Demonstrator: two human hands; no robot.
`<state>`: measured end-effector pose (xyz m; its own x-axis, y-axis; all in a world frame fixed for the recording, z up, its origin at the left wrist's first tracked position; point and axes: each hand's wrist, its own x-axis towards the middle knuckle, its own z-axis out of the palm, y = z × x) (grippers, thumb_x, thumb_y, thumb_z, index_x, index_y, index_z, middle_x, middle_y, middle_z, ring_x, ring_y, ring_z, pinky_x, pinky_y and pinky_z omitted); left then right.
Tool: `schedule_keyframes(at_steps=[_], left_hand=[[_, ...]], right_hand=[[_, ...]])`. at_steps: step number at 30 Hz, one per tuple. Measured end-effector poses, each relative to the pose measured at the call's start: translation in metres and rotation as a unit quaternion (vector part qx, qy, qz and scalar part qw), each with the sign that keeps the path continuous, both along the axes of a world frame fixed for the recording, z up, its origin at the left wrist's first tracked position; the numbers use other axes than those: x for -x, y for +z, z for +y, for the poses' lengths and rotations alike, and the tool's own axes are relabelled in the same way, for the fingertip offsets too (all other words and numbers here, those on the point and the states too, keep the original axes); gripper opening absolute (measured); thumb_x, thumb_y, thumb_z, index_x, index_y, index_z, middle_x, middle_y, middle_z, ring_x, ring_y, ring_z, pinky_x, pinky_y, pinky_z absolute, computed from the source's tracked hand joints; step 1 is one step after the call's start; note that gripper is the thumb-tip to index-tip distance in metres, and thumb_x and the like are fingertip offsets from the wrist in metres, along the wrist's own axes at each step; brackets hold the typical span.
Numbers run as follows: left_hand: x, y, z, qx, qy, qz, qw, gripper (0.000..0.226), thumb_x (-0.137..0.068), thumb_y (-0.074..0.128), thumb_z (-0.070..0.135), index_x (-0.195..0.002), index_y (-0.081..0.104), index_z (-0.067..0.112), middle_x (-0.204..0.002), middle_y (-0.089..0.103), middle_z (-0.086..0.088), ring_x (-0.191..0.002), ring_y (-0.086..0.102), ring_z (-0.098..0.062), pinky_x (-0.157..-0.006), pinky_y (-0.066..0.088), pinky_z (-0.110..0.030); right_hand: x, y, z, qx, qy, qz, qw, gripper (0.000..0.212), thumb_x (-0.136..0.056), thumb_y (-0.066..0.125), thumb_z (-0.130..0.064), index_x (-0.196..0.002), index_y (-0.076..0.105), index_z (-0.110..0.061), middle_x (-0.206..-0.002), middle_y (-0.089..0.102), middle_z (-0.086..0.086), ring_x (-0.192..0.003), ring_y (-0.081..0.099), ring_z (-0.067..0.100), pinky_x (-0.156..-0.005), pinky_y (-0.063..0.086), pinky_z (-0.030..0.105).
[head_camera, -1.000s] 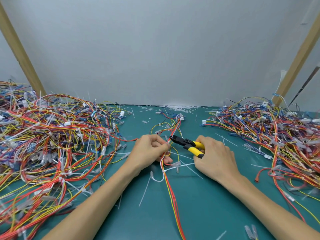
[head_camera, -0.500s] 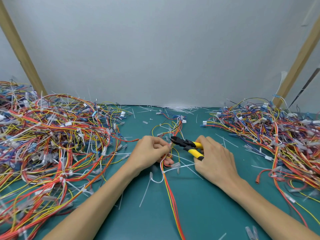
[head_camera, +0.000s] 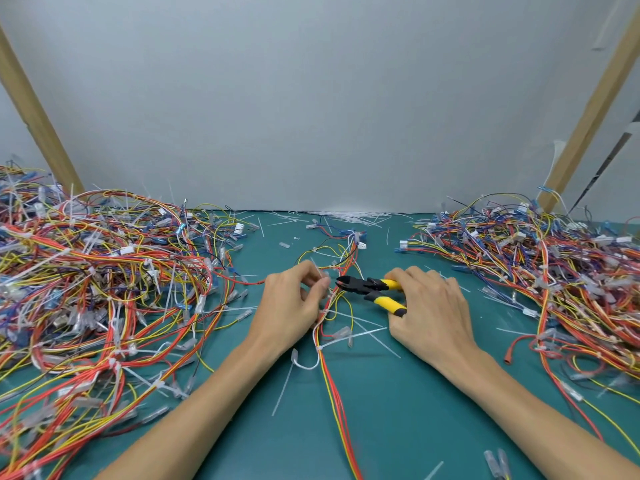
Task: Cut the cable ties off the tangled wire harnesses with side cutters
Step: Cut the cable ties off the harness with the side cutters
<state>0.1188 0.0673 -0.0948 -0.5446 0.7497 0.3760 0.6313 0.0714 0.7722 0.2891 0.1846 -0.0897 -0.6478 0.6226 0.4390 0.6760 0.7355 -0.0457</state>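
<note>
I see the right hand (head_camera: pixel 431 315) gripping the side cutters (head_camera: pixel 372 288) (tips seemingly just parted), the left hand (head_camera: pixel 292 308) pinching the wire harness (head_camera: pixel 329 368) just beside their nose.

Matt teal mat (head_camera: pixel 398 427); glossy yellow plastic handles on side cutters (head_camera: pixel 375 291).

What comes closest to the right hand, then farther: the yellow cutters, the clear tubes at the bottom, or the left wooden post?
From the right hand:
1. The yellow cutters, held in that hand.
2. The clear tubes, near the picture's bottom edge, on the right.
3. The left wooden post, far back on the left.
</note>
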Motion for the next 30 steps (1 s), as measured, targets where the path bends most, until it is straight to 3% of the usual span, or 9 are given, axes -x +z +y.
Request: schedule_keyframes(at_steps=[4,10,14,24,30], left_hand=[[0.002,-0.002,0.000,-0.012,-0.034,-0.033,0.999,0.018,-0.093,0.060,0.005,-0.076,0.058,0.011,-0.058,0.061,0.012,-0.042,0.061,-0.011,-0.041,0.045,-0.018],[0.003,-0.004,0.003,-0.009,-0.064,-0.034,0.997,0.020,-0.093,0.058,0.003,-0.076,0.058,0.013,-0.070,0.064,-0.002,-0.044,0.060,-0.013,-0.041,0.046,-0.020],[0.005,-0.007,0.004,0.005,-0.066,-0.020,0.998,0.019,-0.094,0.058,0.006,-0.078,0.056,0.016,-0.070,0.065,0.002,-0.046,0.063,-0.013,-0.043,0.048,-0.022],[0.007,-0.004,0.003,0.000,-0.072,-0.070,0.995,0.011,-0.095,0.058,0.007,-0.084,0.058,0.010,-0.079,0.063,-0.002,-0.046,0.063,-0.013,-0.042,0.052,-0.026],[0.006,-0.001,0.002,0.005,-0.072,-0.089,0.993,0.016,-0.093,0.063,0.012,-0.079,0.063,0.019,-0.072,0.063,0.005,-0.042,0.058,-0.011,-0.042,0.044,-0.019]], right_hand=[[-0.003,0.009,0.008,-0.067,0.024,-0.055,0.996,0.043,-0.063,0.066,-0.019,-0.105,0.064,-0.028,-0.094,0.066,-0.008,-0.091,0.057,0.024,-0.084,0.034,0.039],[0.001,0.023,0.019,-0.083,0.011,-0.100,0.991,0.044,-0.068,0.062,-0.017,-0.110,0.057,-0.031,-0.104,0.063,-0.011,-0.103,0.056,0.020,-0.091,0.028,0.036],[0.009,0.025,0.023,-0.078,0.032,-0.132,0.988,0.046,-0.070,0.061,-0.016,-0.112,0.053,-0.034,-0.105,0.061,-0.012,-0.106,0.055,0.018,-0.092,0.024,0.035],[0.030,0.024,0.025,-0.066,0.037,-0.141,0.987,0.036,-0.074,0.061,-0.014,-0.104,0.053,-0.034,-0.096,0.060,-0.010,-0.101,0.056,0.019,-0.090,0.023,0.036],[0.034,0.015,0.019,-0.093,0.042,-0.147,0.984,0.023,-0.078,0.058,-0.013,-0.092,0.053,-0.030,-0.087,0.061,-0.007,-0.092,0.057,0.020,-0.085,0.022,0.036]])
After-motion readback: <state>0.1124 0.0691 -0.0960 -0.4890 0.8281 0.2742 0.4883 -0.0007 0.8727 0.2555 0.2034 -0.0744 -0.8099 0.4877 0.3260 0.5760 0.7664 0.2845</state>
